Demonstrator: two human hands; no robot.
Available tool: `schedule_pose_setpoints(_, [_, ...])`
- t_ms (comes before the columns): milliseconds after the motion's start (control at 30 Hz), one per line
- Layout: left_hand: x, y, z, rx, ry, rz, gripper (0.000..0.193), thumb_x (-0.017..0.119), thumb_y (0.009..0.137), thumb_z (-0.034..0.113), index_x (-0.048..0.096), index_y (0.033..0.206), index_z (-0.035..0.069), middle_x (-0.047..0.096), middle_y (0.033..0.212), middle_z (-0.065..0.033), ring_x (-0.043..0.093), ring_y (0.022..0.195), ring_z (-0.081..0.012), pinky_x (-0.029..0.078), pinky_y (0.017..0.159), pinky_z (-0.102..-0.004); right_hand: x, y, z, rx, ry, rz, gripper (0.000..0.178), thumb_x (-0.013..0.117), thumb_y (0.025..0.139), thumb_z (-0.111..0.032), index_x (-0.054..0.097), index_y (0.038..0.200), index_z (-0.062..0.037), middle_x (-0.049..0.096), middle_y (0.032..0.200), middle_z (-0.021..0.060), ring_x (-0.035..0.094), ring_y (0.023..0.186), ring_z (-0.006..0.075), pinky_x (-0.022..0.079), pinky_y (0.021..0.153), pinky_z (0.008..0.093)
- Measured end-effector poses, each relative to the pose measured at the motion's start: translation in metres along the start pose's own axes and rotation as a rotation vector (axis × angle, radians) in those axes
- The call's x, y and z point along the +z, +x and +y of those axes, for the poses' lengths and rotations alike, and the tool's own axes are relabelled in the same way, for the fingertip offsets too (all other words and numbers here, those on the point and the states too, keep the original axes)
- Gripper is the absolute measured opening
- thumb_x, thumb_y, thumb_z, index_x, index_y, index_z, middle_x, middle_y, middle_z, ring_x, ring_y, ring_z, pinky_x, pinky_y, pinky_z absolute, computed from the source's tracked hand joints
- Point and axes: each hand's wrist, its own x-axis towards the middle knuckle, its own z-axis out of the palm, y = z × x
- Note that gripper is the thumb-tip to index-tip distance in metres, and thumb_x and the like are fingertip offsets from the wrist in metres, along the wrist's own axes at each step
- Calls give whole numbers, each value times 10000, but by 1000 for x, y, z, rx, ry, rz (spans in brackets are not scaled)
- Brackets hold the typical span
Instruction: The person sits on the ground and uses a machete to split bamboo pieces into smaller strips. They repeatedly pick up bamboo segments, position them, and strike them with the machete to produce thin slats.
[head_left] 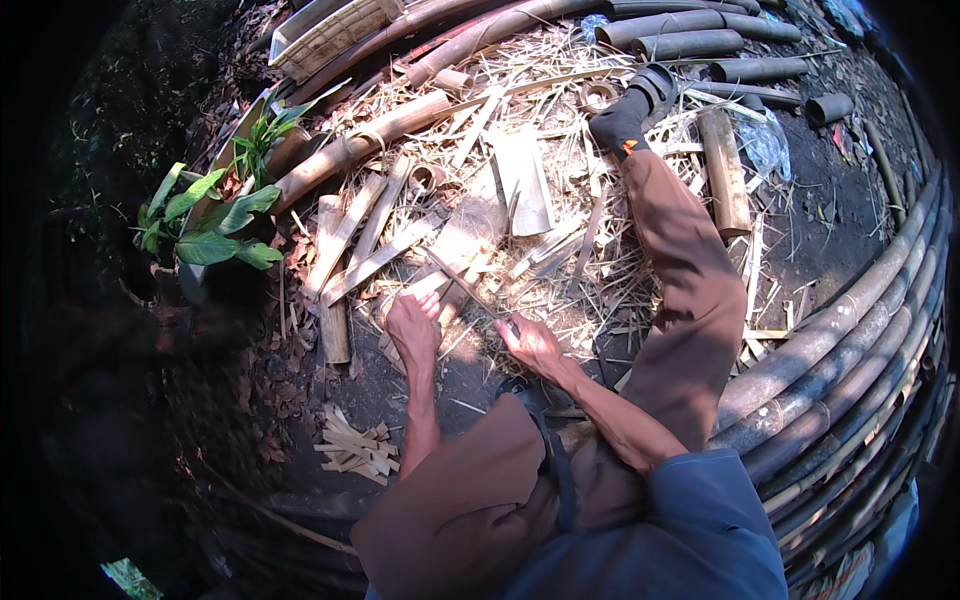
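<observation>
Brown trousers (460, 480) and a blue shirt (710, 500) lie nearest the camera, toward six o'clock. Going left to right, a leafy plant (225, 215) stands at ten o'clock, and a loose pile of pale strips (358, 447) rests between seven and eight; they look light, dry and springy, likely stiff along their length and sharp at the edges, so best pinched by the flat faces. Just left of the middle is the left hand (412, 325), its fingers bent and bunched in bright sun; whether they pinch a strip or only meet one another, I cannot tell. Near the middle, between the hands, is a long, thin knife (465, 284), its tip angled toward ten to eleven o'clock. It seems light, rigid and probably keen along the blade, so the end to hold is the handle at its lower right. There the right hand (538, 348), just right of the middle, is clamped on it, fingers wrapped round with no visible gap. Farther right, smooth, heavy-looking poles (820, 360) curve past between three and four o'clock.
</observation>
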Motion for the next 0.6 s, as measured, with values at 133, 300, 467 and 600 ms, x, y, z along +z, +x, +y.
schedule_pose_setpoints(133, [-5,1,5,2,17,-32,465,317,1027,213,555,1018,-186,674,947,-268,707,830,-274,599,713,-310,1,13,26,17,-28,67,563,497,939,-508,561,905,51,596,678,273,617,669,459,478,632,518])
schedule_pose_setpoints(300, [-16,0,-6,-3,20,1,488,335,1040,262,549,1037,-176,676,942,-260,707,817,-272,596,703,-304,8,10,20,-81,-133,52,547,501,932,-531,559,872,9,622,672,257,626,672,461,492,628,519])
schedule_pose_setpoints(467, [-3,3,-7,-5,-7,-12,458,339,1032,232,550,1029,-175,677,919,-251,706,806,-276,594,713,-307,-3,-1,2,-74,-109,61,508,486,956,-478,580,887,17,604,679,290,633,691,462,495,634,525])
schedule_pose_setpoints(600, [11,-7,-2,13,25,-16,459,341,1030,230,553,1025,-177,681,926,-252,705,807,-267,592,714,-308,-4,21,34,46,-180,123,526,486,942,-516,588,922,0,616,707,282,630,709,474,494,650,533])
